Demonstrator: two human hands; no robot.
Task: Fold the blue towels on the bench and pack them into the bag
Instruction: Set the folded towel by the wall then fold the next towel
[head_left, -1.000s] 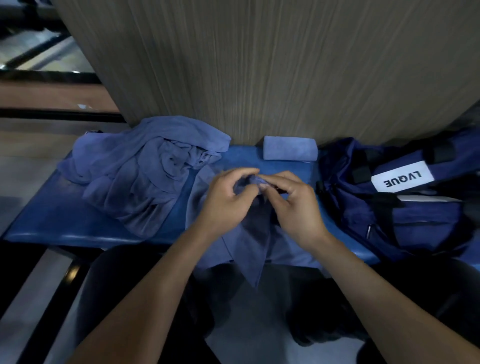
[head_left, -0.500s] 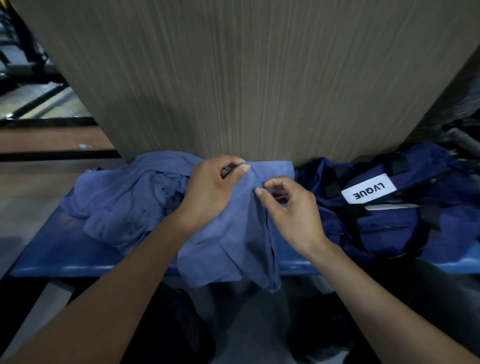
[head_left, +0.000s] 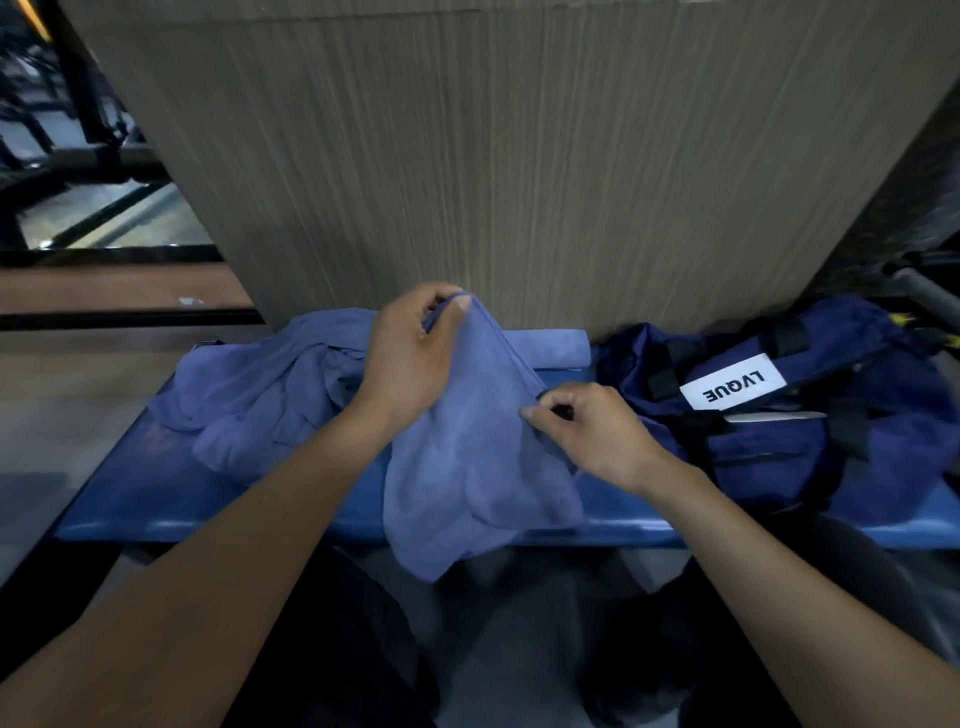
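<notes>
Partly hidden rolled towel (head_left: 550, 347), bag (head_left: 779, 441) cropped

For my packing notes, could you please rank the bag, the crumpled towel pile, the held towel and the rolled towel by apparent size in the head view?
1. Bag
2. Towel pile and held towel: alike; held one nearer.
3. Rolled towel

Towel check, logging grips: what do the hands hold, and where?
Both pinch one blue towel along its top edge: left hand the raised corner, right hand lower down.
</notes>
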